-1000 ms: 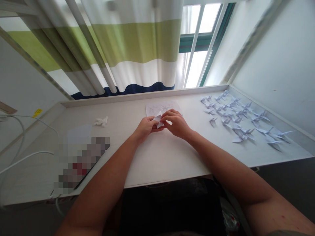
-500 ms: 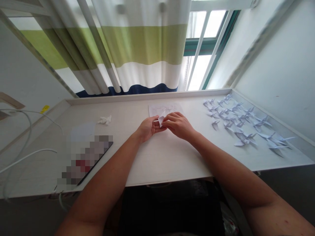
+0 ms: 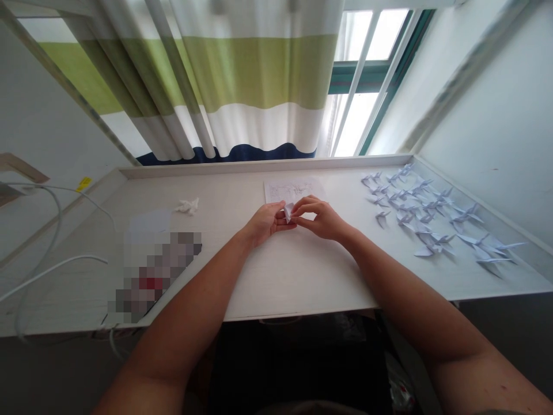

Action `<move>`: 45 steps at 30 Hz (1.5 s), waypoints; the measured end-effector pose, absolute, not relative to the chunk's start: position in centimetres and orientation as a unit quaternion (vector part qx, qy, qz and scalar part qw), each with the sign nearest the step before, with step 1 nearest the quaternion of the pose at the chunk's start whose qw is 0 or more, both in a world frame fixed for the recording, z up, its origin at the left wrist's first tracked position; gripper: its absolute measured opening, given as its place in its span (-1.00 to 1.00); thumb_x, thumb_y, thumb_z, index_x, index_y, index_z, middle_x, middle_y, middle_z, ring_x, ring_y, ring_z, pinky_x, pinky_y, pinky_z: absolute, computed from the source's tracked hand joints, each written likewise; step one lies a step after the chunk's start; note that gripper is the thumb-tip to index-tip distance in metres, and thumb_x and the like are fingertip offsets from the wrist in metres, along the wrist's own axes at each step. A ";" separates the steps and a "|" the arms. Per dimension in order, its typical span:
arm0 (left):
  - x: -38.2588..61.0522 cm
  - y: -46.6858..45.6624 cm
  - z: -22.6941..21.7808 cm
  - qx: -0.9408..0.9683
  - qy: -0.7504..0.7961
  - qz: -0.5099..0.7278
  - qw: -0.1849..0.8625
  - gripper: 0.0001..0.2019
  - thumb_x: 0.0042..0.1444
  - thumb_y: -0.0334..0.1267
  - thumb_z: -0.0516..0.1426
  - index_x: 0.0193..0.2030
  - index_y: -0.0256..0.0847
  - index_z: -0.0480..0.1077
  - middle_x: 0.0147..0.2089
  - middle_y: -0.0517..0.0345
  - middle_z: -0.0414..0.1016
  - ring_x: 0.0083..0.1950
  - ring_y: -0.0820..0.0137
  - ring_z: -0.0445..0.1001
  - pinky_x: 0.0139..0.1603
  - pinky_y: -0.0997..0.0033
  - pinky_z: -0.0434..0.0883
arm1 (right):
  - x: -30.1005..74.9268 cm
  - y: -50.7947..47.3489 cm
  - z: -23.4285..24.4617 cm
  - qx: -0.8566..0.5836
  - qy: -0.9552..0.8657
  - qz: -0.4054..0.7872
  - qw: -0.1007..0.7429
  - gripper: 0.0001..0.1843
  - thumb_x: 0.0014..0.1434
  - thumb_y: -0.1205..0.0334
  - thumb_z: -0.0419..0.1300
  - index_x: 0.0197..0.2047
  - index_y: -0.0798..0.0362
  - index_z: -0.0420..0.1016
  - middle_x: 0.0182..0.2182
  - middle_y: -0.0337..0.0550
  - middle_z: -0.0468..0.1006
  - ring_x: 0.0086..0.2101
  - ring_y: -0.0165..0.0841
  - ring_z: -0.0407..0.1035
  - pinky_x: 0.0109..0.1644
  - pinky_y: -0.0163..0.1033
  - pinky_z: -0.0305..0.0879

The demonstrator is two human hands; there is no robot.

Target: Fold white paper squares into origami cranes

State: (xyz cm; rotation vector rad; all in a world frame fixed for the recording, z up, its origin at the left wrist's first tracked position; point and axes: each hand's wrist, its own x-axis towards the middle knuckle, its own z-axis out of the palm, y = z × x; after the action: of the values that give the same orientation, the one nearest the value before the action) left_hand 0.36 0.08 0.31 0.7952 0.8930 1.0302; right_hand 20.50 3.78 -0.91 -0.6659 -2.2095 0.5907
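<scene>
A small piece of folded white paper (image 3: 288, 213) is between my two hands, above the middle of the desk. My left hand (image 3: 268, 223) holds it from the left, thumb on top and fingers beneath. From the right, my right hand (image 3: 320, 217) pinches its edge between thumb and fingertips. The fingers partly cover the paper, so its exact folds are hard to make out. Just behind the hands lies a printed sheet (image 3: 294, 187). Several folded paper cranes (image 3: 425, 204) are spread over the right side of the desk.
The white desk (image 3: 294, 282) has a raised rim at the back. On the left are a crumpled tissue (image 3: 188, 206), a pale paper sheet (image 3: 150, 222), a blurred-out flat object (image 3: 158, 279) and white cables (image 3: 56, 271). A striped curtain (image 3: 259, 75) hangs behind.
My right thumb and fingers have spread further apart, and the folded paper is turned slightly between the hands. The whole view has shifted a little.
</scene>
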 end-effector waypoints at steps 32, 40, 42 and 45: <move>1.7 -0.6 0.3 0.452 0.467 0.467 0.600 -0.96 0.29 -0.35 0.23 -0.16 -0.25 0.51 -0.37 0.18 0.50 -0.28 0.27 0.70 -0.07 0.18 0.63 | 19.3 3.1 -1.1 -0.342 -0.811 0.196 0.433 -0.94 0.28 0.18 0.26 -0.20 -0.04 0.48 -0.27 -0.14 0.63 -0.24 -0.24 0.48 -0.13 -0.11 0.43; 1.8 -0.6 0.0 0.466 0.463 0.469 0.590 -0.82 0.30 -0.17 0.30 -0.08 -0.24 0.53 -0.28 0.14 0.53 -0.20 0.23 0.71 -0.09 0.22 0.62 | 19.2 3.4 -1.1 -0.374 -0.776 0.229 0.454 -0.84 0.24 0.09 0.33 -0.18 -0.05 0.50 -0.32 -0.18 0.60 -0.27 -0.26 0.48 -0.17 -0.13 0.46; 1.8 -0.6 0.0 0.466 0.465 0.468 0.590 -0.86 0.32 -0.21 0.26 -0.10 -0.24 0.54 -0.25 0.10 0.56 -0.21 0.25 0.69 -0.12 0.23 0.62 | 19.2 3.4 -1.1 -0.382 -0.768 0.244 0.453 -0.83 0.22 0.11 0.34 -0.19 -0.04 0.50 -0.31 -0.18 0.61 -0.27 -0.27 0.49 -0.16 -0.12 0.48; 1.9 -0.6 0.1 0.469 0.466 0.463 0.590 -0.92 0.30 -0.31 0.21 -0.18 -0.25 0.54 -0.26 0.09 0.57 -0.22 0.27 0.66 -0.17 0.27 0.60 | 19.1 3.3 -1.1 -0.400 -0.747 0.276 0.453 -0.83 0.20 0.14 0.35 -0.19 -0.03 0.49 -0.29 -0.17 0.65 -0.28 -0.27 0.52 -0.15 -0.12 0.51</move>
State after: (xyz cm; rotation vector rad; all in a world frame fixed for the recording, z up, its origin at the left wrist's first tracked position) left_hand 1.90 -0.61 0.13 1.0913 1.0857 1.0784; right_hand 19.08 3.28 -1.11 -0.9886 -1.8449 0.6812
